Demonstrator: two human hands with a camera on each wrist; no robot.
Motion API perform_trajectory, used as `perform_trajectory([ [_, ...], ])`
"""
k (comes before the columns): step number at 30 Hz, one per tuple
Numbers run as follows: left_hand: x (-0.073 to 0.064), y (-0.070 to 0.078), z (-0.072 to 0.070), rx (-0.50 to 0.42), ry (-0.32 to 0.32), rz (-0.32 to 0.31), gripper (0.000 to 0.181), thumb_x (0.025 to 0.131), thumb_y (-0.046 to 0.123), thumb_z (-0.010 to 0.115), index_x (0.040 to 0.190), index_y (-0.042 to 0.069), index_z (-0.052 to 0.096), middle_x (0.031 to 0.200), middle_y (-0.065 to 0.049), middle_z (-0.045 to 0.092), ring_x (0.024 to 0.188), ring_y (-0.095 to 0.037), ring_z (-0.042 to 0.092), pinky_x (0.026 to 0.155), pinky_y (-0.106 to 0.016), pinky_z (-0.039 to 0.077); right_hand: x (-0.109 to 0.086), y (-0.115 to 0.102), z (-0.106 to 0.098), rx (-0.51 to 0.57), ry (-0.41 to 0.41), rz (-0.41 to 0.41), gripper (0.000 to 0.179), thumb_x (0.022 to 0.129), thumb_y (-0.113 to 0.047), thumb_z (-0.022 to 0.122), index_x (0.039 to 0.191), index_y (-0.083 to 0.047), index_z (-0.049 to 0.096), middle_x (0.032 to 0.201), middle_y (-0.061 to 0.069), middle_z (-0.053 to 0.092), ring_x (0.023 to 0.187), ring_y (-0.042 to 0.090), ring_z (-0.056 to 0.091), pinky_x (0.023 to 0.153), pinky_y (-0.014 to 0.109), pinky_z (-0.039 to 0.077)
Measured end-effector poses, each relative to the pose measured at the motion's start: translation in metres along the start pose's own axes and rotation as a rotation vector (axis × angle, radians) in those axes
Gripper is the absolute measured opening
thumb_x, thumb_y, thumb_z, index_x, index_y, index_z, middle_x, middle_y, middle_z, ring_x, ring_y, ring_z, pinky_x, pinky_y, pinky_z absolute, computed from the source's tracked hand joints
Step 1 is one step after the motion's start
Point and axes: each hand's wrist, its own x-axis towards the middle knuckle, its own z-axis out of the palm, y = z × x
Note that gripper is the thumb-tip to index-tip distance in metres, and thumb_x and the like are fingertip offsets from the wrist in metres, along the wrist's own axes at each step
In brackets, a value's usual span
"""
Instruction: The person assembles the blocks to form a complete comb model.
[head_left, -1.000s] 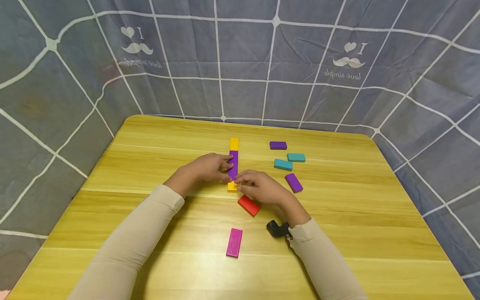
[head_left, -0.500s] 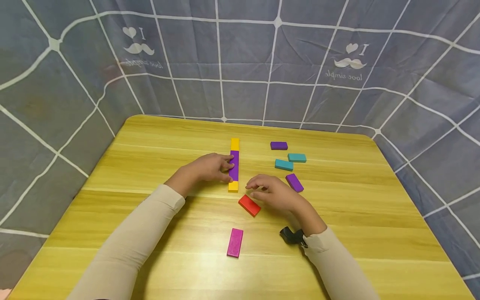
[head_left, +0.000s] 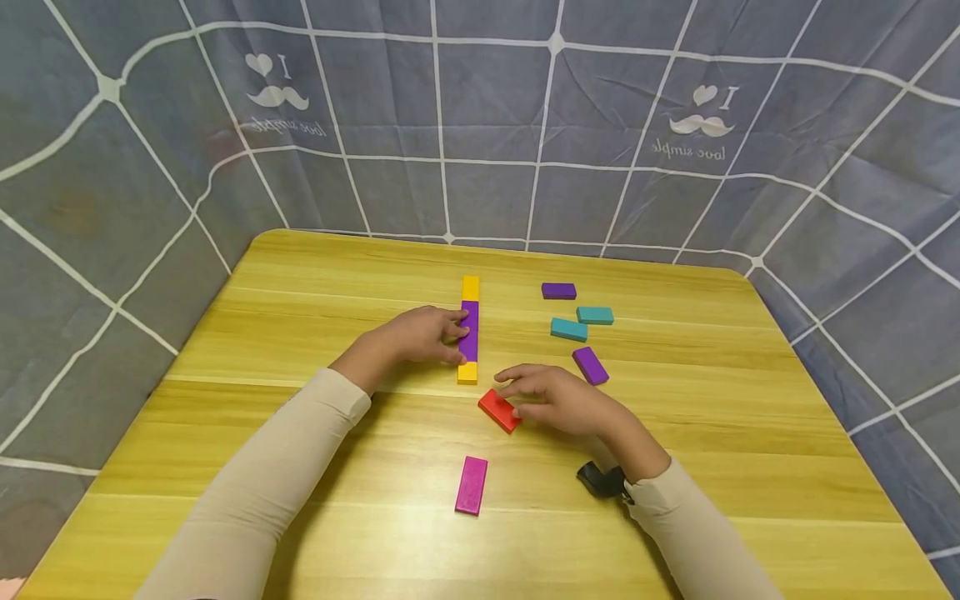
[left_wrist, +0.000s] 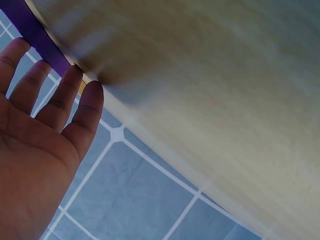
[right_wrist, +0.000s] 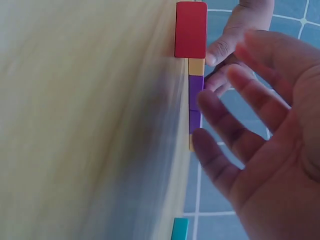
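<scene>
A straight row lies on the table: a far yellow block (head_left: 471, 288), purple blocks (head_left: 472, 342) end to end, and a near yellow block (head_left: 467, 373). My left hand (head_left: 418, 334) touches the row's left side with loosely straight fingers. In the left wrist view its fingertips lie along the purple blocks (left_wrist: 52, 52). My right hand (head_left: 564, 400) hangs over a red block (head_left: 496, 409), which sits slantwise near the row's front end; thumb and fingers are spread and overlap the block's right part. The right wrist view has those fingers (right_wrist: 215, 115) apart, gripping nothing.
A magenta block (head_left: 471, 486) lies nearer the front. To the right are two teal blocks (head_left: 568, 329), a slanted purple block (head_left: 591, 365) and a farther purple block (head_left: 558, 291). A black wrist device (head_left: 602, 480) hangs at my right sleeve. A grey curtain (head_left: 487, 125) surrounds the table.
My right hand has left the row's near end and moved right and toward me, over the red block. The left hand stays at the purple blocks.
</scene>
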Motion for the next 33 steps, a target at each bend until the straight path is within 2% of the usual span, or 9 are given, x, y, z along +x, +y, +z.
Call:
perform_trajectory([
  [5,0.0003,0.001,0.0001,-0.008,-0.005,-0.01,0.059,0.09,0.038,0.071,0.139,0.007,0.057,0.156,-0.009,0.037,0.141,-0.035,0.037,0.116,-0.045,0.029,-0.0026,0.0046,0.0004,0.0,-0.06,-0.012,0.037,0.097,-0.014,0.065,0.134,-0.012,0.064,0.147,-0.001,0.05,0.139,0.023,0.041,0.111,0.045,0.036],
  [9,-0.0006,0.0023,-0.0012,0.0,-0.005,-0.005,0.059,0.091,0.039,0.071,0.139,0.007,0.057,0.156,-0.009,0.037,0.141,-0.035,0.037,0.115,-0.045,0.029,-0.0035,0.0059,0.0009,-0.011,-0.073,-0.029,0.039,0.097,-0.015,0.066,0.135,-0.012,0.063,0.149,0.0,0.048,0.14,0.023,0.039,0.112,0.045,0.035],
  [15,-0.0008,0.0043,-0.0034,-0.001,-0.007,0.0,0.06,0.091,0.038,0.071,0.139,0.006,0.057,0.156,-0.01,0.037,0.141,-0.035,0.037,0.115,-0.045,0.029,-0.0037,0.0061,0.0016,-0.043,-0.077,-0.021,0.041,0.096,-0.018,0.067,0.137,-0.015,0.063,0.15,-0.004,0.047,0.141,0.019,0.037,0.114,0.043,0.033],
  [26,-0.0001,0.0038,-0.0001,-0.013,-0.005,-0.003,0.06,0.091,0.039,0.071,0.139,0.007,0.056,0.157,-0.009,0.036,0.141,-0.035,0.037,0.116,-0.045,0.028,-0.0029,0.0108,0.0068,-0.075,-0.05,-0.061,0.038,0.096,-0.018,0.068,0.133,-0.017,0.066,0.145,-0.005,0.053,0.132,0.019,0.047,0.108,0.041,0.04],
  [33,-0.0012,0.0055,-0.0007,-0.015,-0.002,-0.006,0.06,0.091,0.039,0.071,0.139,0.007,0.056,0.157,-0.009,0.036,0.141,-0.034,0.036,0.116,-0.044,0.028,-0.001,0.0094,0.0077,-0.083,-0.052,-0.037,0.035,0.095,-0.019,0.069,0.13,-0.018,0.068,0.143,-0.008,0.054,0.131,0.016,0.046,0.107,0.037,0.04],
])
